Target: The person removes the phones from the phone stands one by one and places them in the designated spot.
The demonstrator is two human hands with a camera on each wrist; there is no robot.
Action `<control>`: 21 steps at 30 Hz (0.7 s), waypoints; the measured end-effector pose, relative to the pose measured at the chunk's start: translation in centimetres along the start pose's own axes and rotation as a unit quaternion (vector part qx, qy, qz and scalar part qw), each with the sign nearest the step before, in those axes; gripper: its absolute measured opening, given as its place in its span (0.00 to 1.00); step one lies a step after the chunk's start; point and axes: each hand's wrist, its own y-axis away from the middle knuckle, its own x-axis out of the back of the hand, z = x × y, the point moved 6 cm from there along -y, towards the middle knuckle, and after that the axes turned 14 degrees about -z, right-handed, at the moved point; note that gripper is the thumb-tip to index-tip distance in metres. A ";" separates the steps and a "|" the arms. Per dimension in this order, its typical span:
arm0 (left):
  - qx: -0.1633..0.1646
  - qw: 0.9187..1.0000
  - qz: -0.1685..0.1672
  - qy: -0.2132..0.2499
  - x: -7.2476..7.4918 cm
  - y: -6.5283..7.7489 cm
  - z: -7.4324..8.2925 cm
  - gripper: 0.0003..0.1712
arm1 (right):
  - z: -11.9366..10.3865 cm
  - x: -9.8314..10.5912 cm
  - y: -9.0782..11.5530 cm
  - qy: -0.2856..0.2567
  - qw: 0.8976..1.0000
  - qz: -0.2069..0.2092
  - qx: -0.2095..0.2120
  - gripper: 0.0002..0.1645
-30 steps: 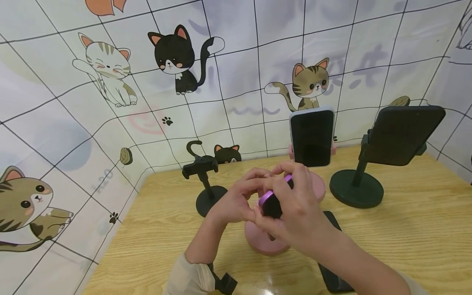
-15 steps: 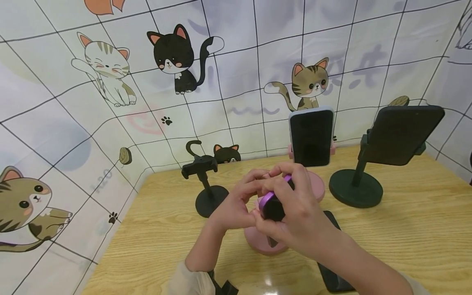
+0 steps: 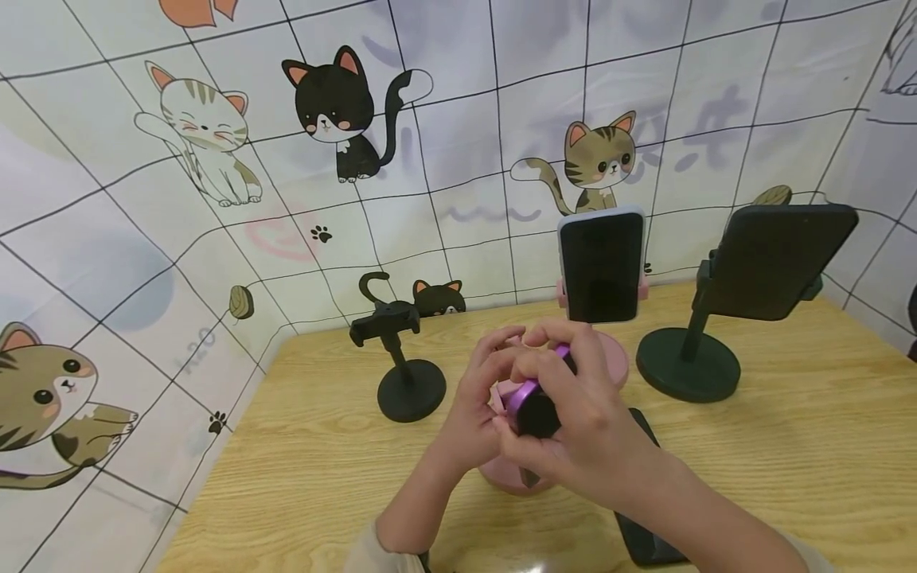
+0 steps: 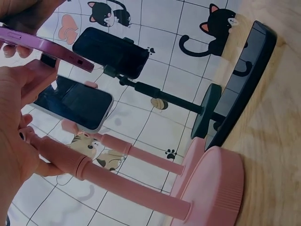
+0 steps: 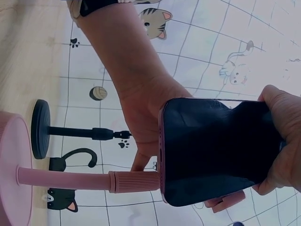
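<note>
My right hand (image 3: 583, 406) grips a purple-edged phone (image 5: 216, 150) by its sides, with the dark screen facing me. Behind that phone, my left hand (image 3: 466, 418) holds the pink clamp (image 4: 40, 77) at the head of a pink phone stand (image 4: 136, 188). In the left wrist view the phone's edge lies right at this clamp. The stand's round base (image 3: 512, 476) rests on the table below both hands. From the head view the hands and phone hide most of the stand's post.
A small black phone stand (image 3: 408, 390) stands at the left. Behind my hands a second pink stand carries a pale-framed phone (image 3: 602, 267). A dark green stand (image 3: 688, 364) at the right bears a black tablet-like phone (image 3: 784, 263). Another black phone (image 3: 645, 525) lies under my right forearm.
My left hand and forearm have shifted a little right and turned more upright. The phone's near end has moved slightly right and down, and more of the pink clamp shows.
</note>
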 end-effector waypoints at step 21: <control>0.023 0.997 0.000 -0.068 -0.1 -0.6 0.5 0.36 | 10.0 -1.7 10.4 -0.038 0.999 0.008 -0.017 0.36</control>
